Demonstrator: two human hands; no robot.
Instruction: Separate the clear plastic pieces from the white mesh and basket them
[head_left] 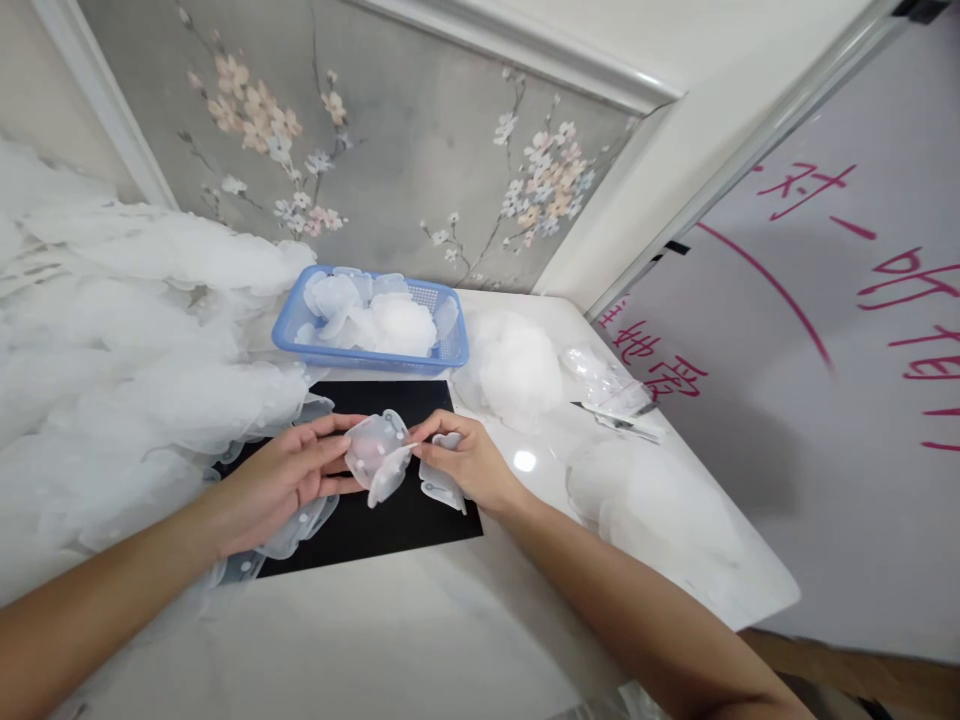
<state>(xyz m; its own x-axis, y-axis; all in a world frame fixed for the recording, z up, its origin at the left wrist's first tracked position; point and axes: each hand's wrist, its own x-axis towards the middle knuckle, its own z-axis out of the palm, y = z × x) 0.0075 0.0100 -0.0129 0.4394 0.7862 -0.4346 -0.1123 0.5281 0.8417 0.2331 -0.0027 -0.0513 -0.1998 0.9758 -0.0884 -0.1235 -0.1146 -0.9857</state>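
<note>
Above the black mat (360, 545), my left hand (304, 465) holds a translucent white petal-shaped piece (367, 440) by its left edge, thumb and fingers closed on it. Small pale dots mark its surface, and a folded flap hangs from its lower right. My right hand (465, 455) pinches the piece's right edge between thumb and forefinger. Another frosted piece (442, 488) shows beneath the right hand; whether that hand touches it I cannot tell. More dotted pieces (300, 530) lie under my left wrist at the mat's left side.
A large heap of frosted white pieces (112, 370) covers the table's left. Behind the mat stands a blue basket (360, 358) with similar pieces inside. To the right are a white pile (517, 370), clear plastic bags (600, 375) and another pile (660, 500). A whiteboard (750, 450) borders the right.
</note>
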